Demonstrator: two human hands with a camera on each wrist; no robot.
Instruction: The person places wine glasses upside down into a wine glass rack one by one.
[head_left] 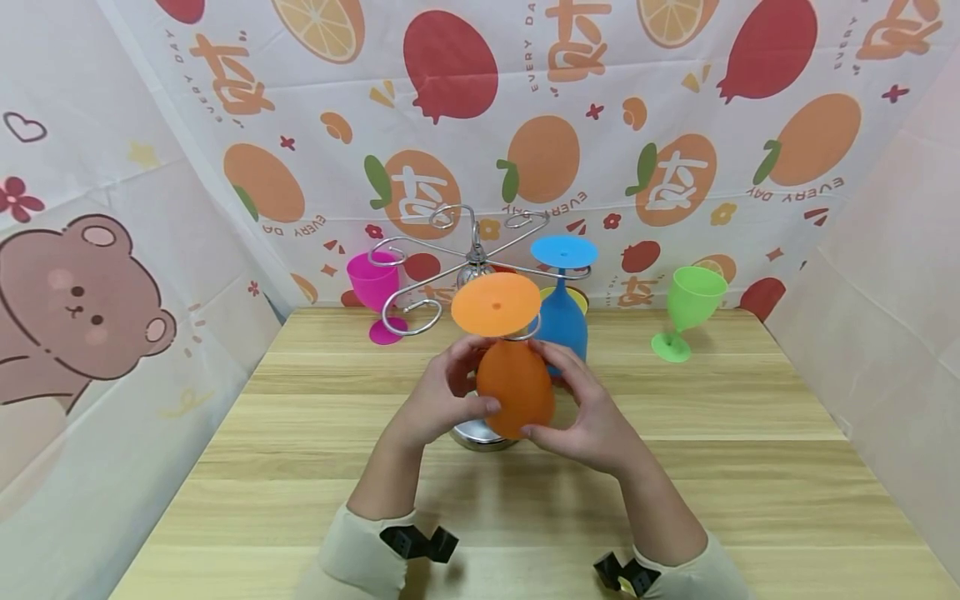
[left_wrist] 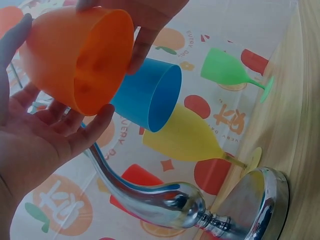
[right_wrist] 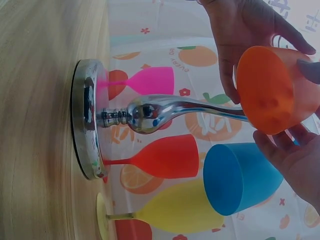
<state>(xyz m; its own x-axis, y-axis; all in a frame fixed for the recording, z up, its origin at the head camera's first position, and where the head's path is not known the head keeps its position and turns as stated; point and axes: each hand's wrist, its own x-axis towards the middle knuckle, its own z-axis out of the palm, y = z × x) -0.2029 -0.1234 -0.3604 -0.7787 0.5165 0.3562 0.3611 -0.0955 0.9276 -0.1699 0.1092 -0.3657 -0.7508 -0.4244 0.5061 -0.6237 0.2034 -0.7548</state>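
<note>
Both hands hold an orange plastic goblet (head_left: 516, 392) upside down, its round foot uppermost at a wire loop of the silver goblet rack (head_left: 476, 268). My left hand (head_left: 442, 398) curves round the goblet's left side, with the thumb on the bowl. From the right, my right hand (head_left: 588, 412) grips the same bowl near its rim. In the left wrist view the orange goblet's open mouth (left_wrist: 102, 62) faces down toward the table. A blue goblet (head_left: 562, 321) hangs inverted by its foot in the neighbouring loop, just behind the right hand.
A pink goblet (head_left: 377, 287) stands upright at the back left, a green goblet (head_left: 693, 300) at the back right. Behind the rack are a yellow goblet (right_wrist: 177, 207) and a red goblet (right_wrist: 167, 157). The rack's heavy round base (left_wrist: 270, 200) rests on the wooden table (head_left: 315, 467).
</note>
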